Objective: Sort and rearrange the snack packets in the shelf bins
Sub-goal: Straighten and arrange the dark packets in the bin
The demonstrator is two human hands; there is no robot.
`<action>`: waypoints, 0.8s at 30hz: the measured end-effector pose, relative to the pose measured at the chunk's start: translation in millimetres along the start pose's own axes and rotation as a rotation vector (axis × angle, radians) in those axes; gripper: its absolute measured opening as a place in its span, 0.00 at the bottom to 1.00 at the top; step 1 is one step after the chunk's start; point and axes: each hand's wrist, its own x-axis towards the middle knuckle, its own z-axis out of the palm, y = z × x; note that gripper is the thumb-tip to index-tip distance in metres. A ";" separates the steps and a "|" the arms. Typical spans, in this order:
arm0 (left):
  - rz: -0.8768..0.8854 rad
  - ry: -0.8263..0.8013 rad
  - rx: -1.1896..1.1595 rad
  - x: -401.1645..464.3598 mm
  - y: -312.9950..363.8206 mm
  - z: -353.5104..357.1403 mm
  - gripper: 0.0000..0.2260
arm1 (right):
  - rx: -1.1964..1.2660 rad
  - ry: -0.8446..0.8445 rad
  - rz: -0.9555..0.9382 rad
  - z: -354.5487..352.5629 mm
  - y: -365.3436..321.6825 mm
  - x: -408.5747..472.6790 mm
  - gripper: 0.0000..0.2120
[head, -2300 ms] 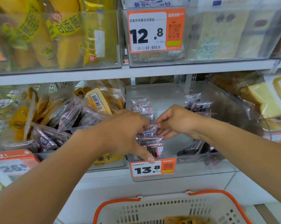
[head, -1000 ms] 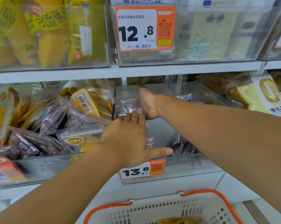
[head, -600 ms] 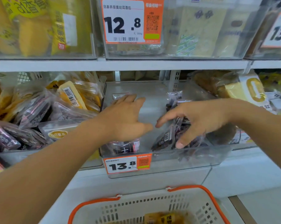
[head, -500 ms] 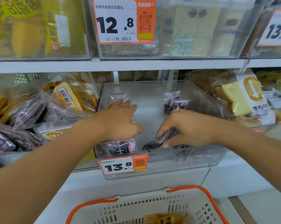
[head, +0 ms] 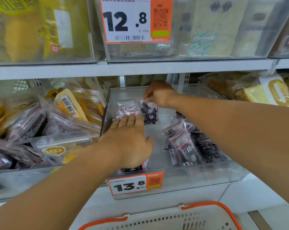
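Note:
A clear shelf bin (head: 206,177) marked 13.8 holds small dark plum snack packets. My right hand (head: 158,94) pinches the top edge of one dark packet (head: 149,112) at the back of the bin, and the packet hangs upright. My left hand (head: 129,141) lies flat with straight fingers on a row of packets (head: 126,107) along the bin's left side. A loose pile of the same packets (head: 185,145) lies on the right side of the bin.
The neighbouring bin on the left (head: 40,176) is full of yellow and purple packets. Bread loaves (head: 260,92) sit to the right. The shelf above (head: 140,68) carries more bins. A white basket with orange rim (head: 173,218) stands below.
My right hand took a dark packet from the right-hand pile and carried it to the back of the bin beside the row. My left hand stays pressed on the row.

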 end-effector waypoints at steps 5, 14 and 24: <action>0.009 0.009 -0.001 -0.1 0.5 -1.3 0.33 | -0.267 0.198 0.066 6.8 -11.4 -7.4 0.15; 0.105 0.239 -0.285 2.3 1.7 -13.4 0.22 | -0.025 -0.382 -0.002 -37.4 26.1 -102.0 0.11; 0.219 0.050 -0.115 12.6 31.8 -10.9 0.25 | 0.646 -0.487 0.014 -41.1 41.7 -137.2 0.18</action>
